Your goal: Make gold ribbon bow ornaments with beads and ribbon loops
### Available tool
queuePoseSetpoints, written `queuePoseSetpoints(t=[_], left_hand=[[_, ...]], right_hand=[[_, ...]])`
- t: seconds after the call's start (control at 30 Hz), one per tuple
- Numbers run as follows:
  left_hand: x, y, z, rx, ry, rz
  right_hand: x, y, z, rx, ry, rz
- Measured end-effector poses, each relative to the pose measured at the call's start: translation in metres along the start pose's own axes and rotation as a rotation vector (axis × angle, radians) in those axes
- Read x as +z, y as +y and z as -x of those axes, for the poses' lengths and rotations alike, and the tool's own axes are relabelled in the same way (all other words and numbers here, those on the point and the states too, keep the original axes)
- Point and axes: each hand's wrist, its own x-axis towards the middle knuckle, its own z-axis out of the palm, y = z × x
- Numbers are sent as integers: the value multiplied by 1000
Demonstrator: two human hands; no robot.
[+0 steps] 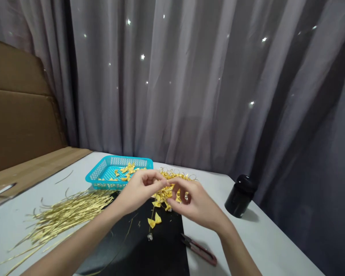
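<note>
The left hand and right hand, fingers curled and almost meeting, pinched a cluster of yellow foil bows. A turquoise plastic basket held loose bows.

A black cylindrical jar stands on the white counter beneath a grey pleated curtain dotted with star-shaped lights. Red-handled metal snips lie nearby on the counter, while brown cardboard sheets rise at far left.

turquoise lattice basket | golden-yellow bows | pale gold strips | black mat | grey curtain, white stars
</note>
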Motion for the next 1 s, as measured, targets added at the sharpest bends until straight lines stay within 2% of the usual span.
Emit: queuePoseSetpoints(t=[0.1,0.2,0.3,0.47,0.63,0.7,0.77,0.83,0.9,0.97,1.0], left_hand=[[-3,6,0,-7,42,31],[-5,11,0,0,74,47],[-6,18,3,24,96,82],[-11,30,10,50,122,80],[-13,37,15,71,123,79],[-12,40,18,64,85,78],[-7,42,25,43,-1,57],[1,41,35,42,-147,-9],[9,34,50,108,-377,-117],[16,24,67,206,-713,-231],[17,18,75,277,-804,-290]], right_hand=[[26,6,-6,56,-233,-171],[52,19,-12,128,-331,-354],[68,37,-16,199,-343,-424],[74,61,-19,269,-329,-526],[68,63,-19,287,-290,-574],[63,61,-20,290,-269,-583],[56,59,-19,289,-217,-592],[49,60,-17,294,-136,-604],[45,62,-11,317,-66,-627],[44,63,-2,356,-26,-663],[45,62,5,377,-11,-682]])
